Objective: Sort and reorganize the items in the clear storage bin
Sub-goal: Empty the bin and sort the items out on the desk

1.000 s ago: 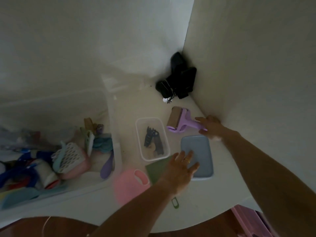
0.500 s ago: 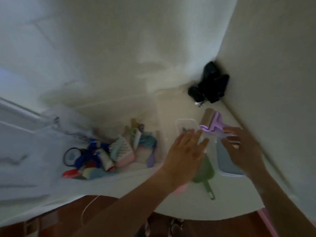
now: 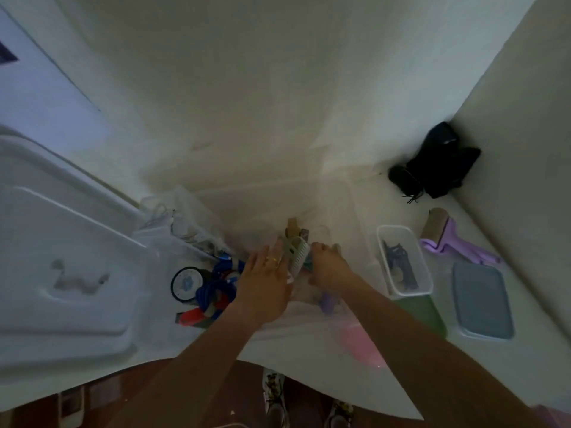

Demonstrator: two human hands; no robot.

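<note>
Both hands of the person are inside the clear storage bin (image 3: 355,211), which stands in the middle of the frame on a white table (image 3: 309,366); its walls are so transparent that I see them mostly as pale edges. The left hand (image 3: 267,282) lies flat with the fingers straight and spread, pressing on the pile of items, and there is a ring on one finger. The right hand (image 3: 326,267) is just beside it, with the fingers bent down into the pile, but what they grasp I cannot tell, because the picture is blurred there. Between the two hands stands a white perforated piece (image 3: 299,257), tilted, touching the left fingers. To the left of the left hand, still in the bin, is a tangle of blue cord (image 3: 213,288), a black ring (image 3: 185,284) and something red (image 3: 191,316). A purple handle (image 3: 327,301) shows under the right wrist. At the left of the frame lies the big white lid (image 3: 61,257). To the right of the bin, well apart from the hands, stands a small clear box (image 3: 404,261) with dark clips inside, then a grey-blue lid (image 3: 482,301) at the lower right, and a purple lint roller (image 3: 451,242) above it. A black object (image 3: 438,162) sits in the corner at the upper right. A green scoop (image 3: 423,310) and a pink item (image 3: 361,344) are partly hidden by the right forearm
</note>
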